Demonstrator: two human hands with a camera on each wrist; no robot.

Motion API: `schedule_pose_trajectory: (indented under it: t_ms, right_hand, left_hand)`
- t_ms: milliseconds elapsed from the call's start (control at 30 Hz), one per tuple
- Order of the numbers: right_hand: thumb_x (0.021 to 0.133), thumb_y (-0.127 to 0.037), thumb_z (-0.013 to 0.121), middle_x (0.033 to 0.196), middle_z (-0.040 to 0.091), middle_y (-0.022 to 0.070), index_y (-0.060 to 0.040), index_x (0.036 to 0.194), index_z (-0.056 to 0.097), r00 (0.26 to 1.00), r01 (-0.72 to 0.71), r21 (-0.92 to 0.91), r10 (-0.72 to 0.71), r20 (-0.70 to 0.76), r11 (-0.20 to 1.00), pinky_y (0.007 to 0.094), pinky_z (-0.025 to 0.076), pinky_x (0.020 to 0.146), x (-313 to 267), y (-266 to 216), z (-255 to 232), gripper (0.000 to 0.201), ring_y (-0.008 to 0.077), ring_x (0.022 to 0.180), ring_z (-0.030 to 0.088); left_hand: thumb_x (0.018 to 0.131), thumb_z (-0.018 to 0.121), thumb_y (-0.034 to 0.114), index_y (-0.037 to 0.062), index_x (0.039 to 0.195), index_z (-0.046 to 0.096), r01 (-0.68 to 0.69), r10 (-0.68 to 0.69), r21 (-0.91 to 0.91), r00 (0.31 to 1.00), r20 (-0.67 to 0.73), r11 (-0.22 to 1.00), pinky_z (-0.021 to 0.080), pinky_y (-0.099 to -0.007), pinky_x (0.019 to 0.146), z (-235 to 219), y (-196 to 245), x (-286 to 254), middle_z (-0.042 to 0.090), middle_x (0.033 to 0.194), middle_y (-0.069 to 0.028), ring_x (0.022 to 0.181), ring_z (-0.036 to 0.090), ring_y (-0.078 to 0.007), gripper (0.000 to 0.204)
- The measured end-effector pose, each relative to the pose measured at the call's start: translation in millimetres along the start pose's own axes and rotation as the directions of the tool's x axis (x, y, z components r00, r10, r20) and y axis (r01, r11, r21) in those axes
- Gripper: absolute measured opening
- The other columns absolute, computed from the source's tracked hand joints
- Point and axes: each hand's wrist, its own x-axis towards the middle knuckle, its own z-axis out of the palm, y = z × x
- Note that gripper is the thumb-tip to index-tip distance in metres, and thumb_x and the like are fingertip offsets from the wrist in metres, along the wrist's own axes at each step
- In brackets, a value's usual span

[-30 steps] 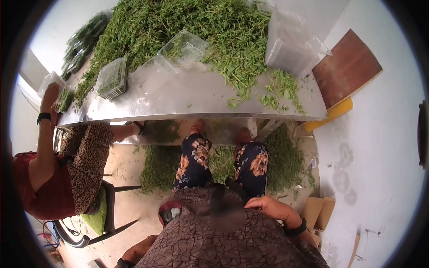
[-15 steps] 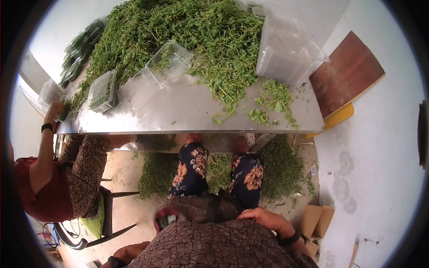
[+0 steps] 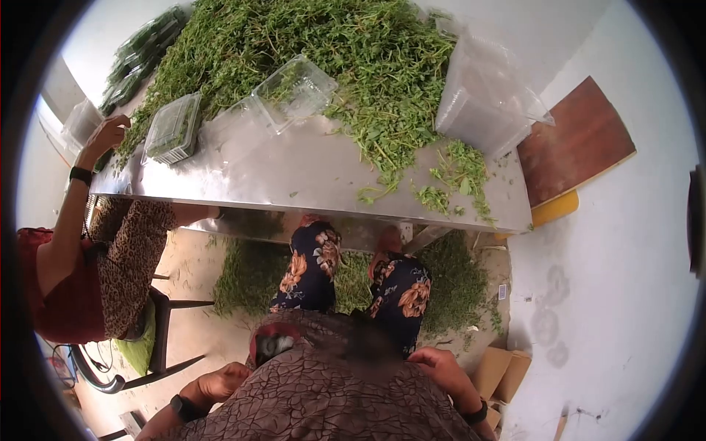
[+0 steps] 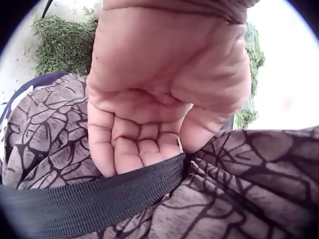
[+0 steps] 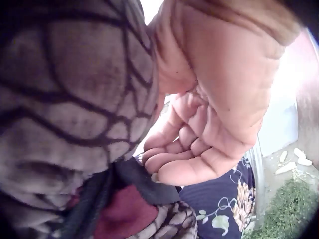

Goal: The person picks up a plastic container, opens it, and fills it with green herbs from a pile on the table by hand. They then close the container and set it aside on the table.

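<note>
My left hand (image 3: 220, 382) is at the left side of my brown patterned shirt (image 3: 323, 397). In the left wrist view its fingers curl behind a wide black strap (image 4: 99, 204), with the thumb closing against its edge. On the other side, at the shirt's front hem, my right hand (image 3: 441, 367) has curled fingers. The right wrist view shows those fingers at the edge of a black strap (image 5: 142, 179), pinching it; the thumb is hidden behind the shirt. Dark flowered trousers (image 3: 309, 272) cover my legs.
Ahead is a metal table (image 3: 294, 169) with a heap of green leafy stems (image 3: 309, 37), a closed clear box (image 3: 173, 128), an open one (image 3: 298, 88) and stacked containers (image 3: 482, 95). Another person's hand (image 3: 110, 136) is at the table's left end. Cut greens (image 3: 246, 275) lie below.
My left hand has come up and forward to the shirt's side. My right hand stays near the hem. The other person's hand moved from a clear box toward the greens.
</note>
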Motion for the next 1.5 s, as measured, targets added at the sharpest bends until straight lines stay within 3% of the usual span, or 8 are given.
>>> schedule_pose_trajectory:
  t_ms: [267, 367, 433, 867, 1067, 1133, 1467, 1500]
  right_hand:
    - [0.081, -0.002, 0.066, 0.096, 0.069, 0.0093, 0.0029, 0.107, 0.063, 0.986, -0.159, -0.057, 0.162, 0.048, 0.986, 0.0315, 0.048, 0.082, -39, 10, 13, 0.027, 0.0141, 0.087, 0.06]
    - [0.082, -0.003, 0.064, 0.1, 0.068, 0.0084, 0.0041, 0.113, 0.061, 0.995, 0.011, 0.11, 0.001, -0.102, 0.994, 0.031, 0.047, 0.085, -48, -13, 21, 0.032, 0.0138, 0.091, 0.059]
    - [0.085, -0.013, 0.064, 0.118, 0.056, 0.0158, 0.0039, 0.121, 0.046, 0.991, -0.031, 0.132, 0.013, 0.132, 0.991, 0.0351, 0.04, 0.093, -43, -24, 12, 0.044, 0.0207, 0.107, 0.052]
    - [0.082, -0.005, 0.061, 0.097, 0.065, 0.0083, 0.0036, 0.102, 0.06, 0.942, 0.334, 0.249, -0.328, -0.066, 0.909, 0.0274, 0.046, 0.076, 12, 8, 34, 0.022, 0.0126, 0.088, 0.058]
    - [0.079, -0.005, 0.061, 0.091, 0.064, 0.0082, 0.0014, 0.095, 0.059, 0.907, 0.422, 0.255, -0.404, -0.12, 0.87, 0.0268, 0.046, 0.072, 45, 59, 36, 0.017, 0.0128, 0.083, 0.059]
    - [0.078, -0.004, 0.062, 0.088, 0.064, 0.0082, 0.0007, 0.093, 0.059, 0.894, 0.449, 0.259, -0.427, -0.138, 0.855, 0.0267, 0.046, 0.07, 52, 75, 36, 0.016, 0.0129, 0.081, 0.059]
    - [0.075, -0.004, 0.063, 0.079, 0.063, 0.008, -0.0025, 0.083, 0.058, 0.84, 0.543, 0.257, -0.512, -0.18, 0.8, 0.0258, 0.046, 0.063, 58, 103, 33, 0.01, 0.0132, 0.073, 0.06]
    - [0.074, -0.002, 0.061, 0.076, 0.061, 0.008, -0.0042, 0.083, 0.059, 0.876, 0.456, -0.111, -0.468, -0.118, 0.883, 0.0261, 0.046, 0.061, 49, 75, 34, 0.009, 0.015, 0.07, 0.061]
  left_hand:
    - [0.082, 0.064, 0.003, -0.0104, 0.11, 0.059, -0.139, 0.122, 0.167, 0.987, 0.105, 0.976, 0.049, -0.0267, 0.08, 6, 29, 32, 0.066, 0.105, -0.01, 0.092, 0.061, -0.0148, 0.031]
    - [0.078, 0.069, 0.001, -0.0107, 0.116, 0.055, -0.073, 0.062, 0.133, 0.995, 0.082, 0.988, 0.049, -0.0279, 0.085, 0, 31, 46, 0.065, 0.109, -0.0106, 0.095, 0.061, -0.0157, 0.042]
    - [0.079, 0.069, 0.001, -0.0104, 0.116, 0.055, -0.093, 0.079, 0.104, 0.988, 0.132, 0.99, 0.049, -0.0279, 0.085, 1, 36, 59, 0.065, 0.108, -0.0106, 0.095, 0.061, -0.0157, 0.041]
    - [0.077, 0.079, 0.016, -0.0091, 0.112, 0.057, 0.117, -0.189, 0.228, 0.926, 0.327, 0.967, 0.05, -0.0239, 0.071, 19, 67, 123, 0.066, 0.103, -0.0084, 0.085, 0.061, -0.0109, 0.048]
    - [0.082, 0.069, 0.011, -0.0037, 0.094, 0.064, 0.038, -0.138, 0.579, 0.982, 0.129, 0.815, 0.049, -0.027, 0.063, 22, 66, 143, 0.068, 0.085, -0.006, 0.076, 0.061, -0.011, 0.02]
    - [0.08, 0.066, 0.019, -0.0012, 0.084, 0.066, -0.075, 0.111, 0.983, 0.992, 0.057, 0.169, 0.05, -0.0329, 0.062, 39, 78, 142, 0.067, 0.077, -0.0109, 0.071, 0.063, -0.0196, 0.021]
    - [0.078, 0.066, 0.029, 0.0018, 0.078, 0.063, -0.061, 0.264, 0.995, 0.961, 0.081, -0.083, 0.05, -0.0405, 0.065, 13, 58, 149, 0.064, 0.074, -0.015, 0.074, 0.064, -0.033, 0.027]
    - [0.078, 0.066, 0.029, 0.0018, 0.078, 0.063, -0.05, 0.271, 0.995, 0.96, 0.07, -0.081, 0.05, -0.0405, 0.065, 13, 52, 148, 0.064, 0.074, -0.015, 0.074, 0.064, -0.033, 0.027]
